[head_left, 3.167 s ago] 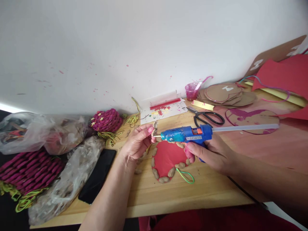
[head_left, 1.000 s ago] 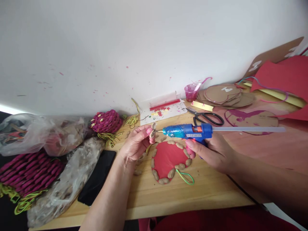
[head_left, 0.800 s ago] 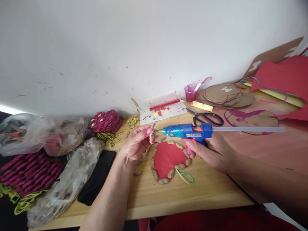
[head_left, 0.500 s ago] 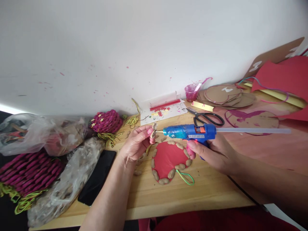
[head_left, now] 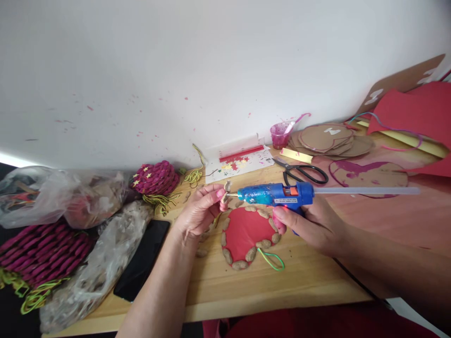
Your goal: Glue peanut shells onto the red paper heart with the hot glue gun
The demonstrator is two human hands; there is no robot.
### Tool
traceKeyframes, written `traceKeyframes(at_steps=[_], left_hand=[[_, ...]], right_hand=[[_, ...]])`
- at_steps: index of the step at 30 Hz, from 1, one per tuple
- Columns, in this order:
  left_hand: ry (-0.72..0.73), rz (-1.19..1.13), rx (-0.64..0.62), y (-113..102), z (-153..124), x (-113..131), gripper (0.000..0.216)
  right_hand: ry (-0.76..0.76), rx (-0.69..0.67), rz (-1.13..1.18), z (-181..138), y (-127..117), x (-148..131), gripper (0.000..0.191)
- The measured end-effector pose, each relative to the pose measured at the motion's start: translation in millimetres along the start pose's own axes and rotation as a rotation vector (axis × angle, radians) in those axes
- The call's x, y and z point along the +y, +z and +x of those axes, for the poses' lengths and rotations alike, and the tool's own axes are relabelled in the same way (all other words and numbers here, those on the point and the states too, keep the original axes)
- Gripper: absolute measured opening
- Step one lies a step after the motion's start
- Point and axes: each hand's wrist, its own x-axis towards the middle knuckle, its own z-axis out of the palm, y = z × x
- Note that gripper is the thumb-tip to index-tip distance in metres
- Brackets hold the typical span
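Between the thumb and fingers of my left hand (head_left: 202, 209) is a peanut shell (head_left: 227, 186). My right hand (head_left: 313, 225) grips a blue hot glue gun (head_left: 275, 194), held level and pointing left, its metal nozzle at the peanut shell. A long clear glue stick (head_left: 366, 190) juts from the back of the gun. Below both hands, a red heart (head_left: 246, 234) lies on the table, edged with peanut shells (head_left: 240, 265). A green cord loop (head_left: 276, 259) sticks out from its notch. Some loose peanut shells (head_left: 201, 252) lie beside it, partly behind my left wrist.
Behind the gun are black-handled scissors (head_left: 306, 172), white paper with star confetti (head_left: 243, 164), a pink-stained cup (head_left: 280, 136) and stacked cardboard shapes (head_left: 327, 138). To the left lie a black phone (head_left: 143, 260), plastic bags (head_left: 98, 272) and magenta woven pieces (head_left: 45, 251).
The glue gun has shifted very slightly left, its nozzle now overlapping the peanut shell more. Both hands keep their holds.
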Motion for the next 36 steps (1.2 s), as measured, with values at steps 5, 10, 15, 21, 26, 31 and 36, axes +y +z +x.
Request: traceKeyframes(at_steps=[5, 10, 15, 21, 26, 31, 36], left_hand=[[0.002, 0.010, -0.010, 0.1, -0.1, 0.1, 0.039], [0.001, 0.012, -0.009, -0.7, 0.0, -0.4, 0.038], [0.002, 0.012, -0.010, -1.0, 0.2, -0.7, 0.038], [0.004, 0.019, -0.012, -1.4, 0.2, -0.9, 0.038], [0.011, 0.033, -0.024, -1.3, 0.4, -1.6, 0.039], [0.019, 0.039, -0.021, -1.7, 0.2, 0.5, 0.038], [0.070, 0.173, 0.097, -8.5, -1.9, 8.7, 0.037]], right_hand=[[0.006, 0.007, -0.031, -0.3, -1.2, 0.3, 0.026], [-0.015, 0.015, -0.037, 1.1, -0.9, -1.3, 0.022], [-0.020, 0.030, -0.054, 2.1, -0.6, -3.5, 0.027], [-0.005, 0.038, -0.050, 1.0, -0.4, -2.4, 0.025], [0.004, 0.051, -0.070, 1.4, 0.2, -1.7, 0.031], [0.031, 0.069, -0.042, 1.9, 0.7, 0.7, 0.036], [0.127, 0.108, 0.143, 7.2, -1.7, 3.2, 0.037]])
